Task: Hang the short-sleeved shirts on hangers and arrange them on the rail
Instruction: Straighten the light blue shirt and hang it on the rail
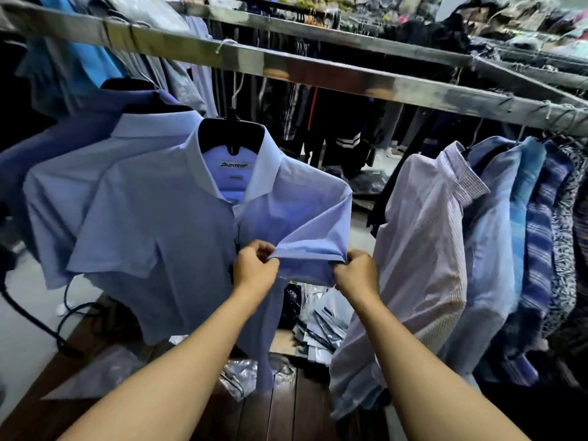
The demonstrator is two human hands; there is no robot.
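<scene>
A light blue short-sleeved shirt (165, 224) hangs on a black hanger (232, 136) from the metal rail (318, 71). My left hand (254, 270) pinches the hem of its right-hand sleeve at one end. My right hand (356, 273) pinches the same hem at the other end, so the sleeve is stretched between them. Behind it on the left hang two more blue short-sleeved shirts (63, 173) on dark hangers. The front shirt's collar shows a white label.
To the right on the rail hang a pale striped shirt (423, 249) and several blue patterned shirts (528, 233). Plastic bags (321, 326) and packaging lie on the dark wooden floor below. A black cable (28, 313) runs at the left. More clothes racks stand behind.
</scene>
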